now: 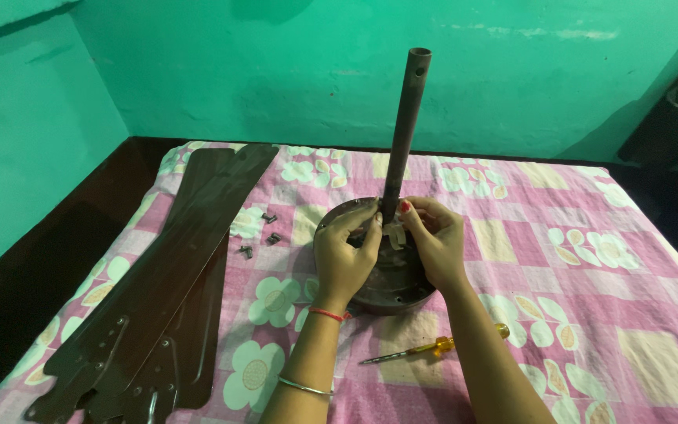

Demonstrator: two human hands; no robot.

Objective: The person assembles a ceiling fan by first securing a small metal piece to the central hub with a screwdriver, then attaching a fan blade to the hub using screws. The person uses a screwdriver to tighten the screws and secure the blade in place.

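Head view has both hands, left hand (344, 253) and right hand (435, 238), curled at the rod (404, 133) base, pinching something pale, perhaps tape, half hiding the fan motor (392, 284).

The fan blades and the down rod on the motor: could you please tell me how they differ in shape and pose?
The fan blades lie flat, stacked and overlapping on the flowered sheet, left of both hands; the down rod stands nearly upright out of the round motor housing.
The fan blades are broad and flat; the down rod is a slim tube, open at its top.
The left hand and right hand work at the down rod's base; the fan blades lie untouched.
Both are dark brown.
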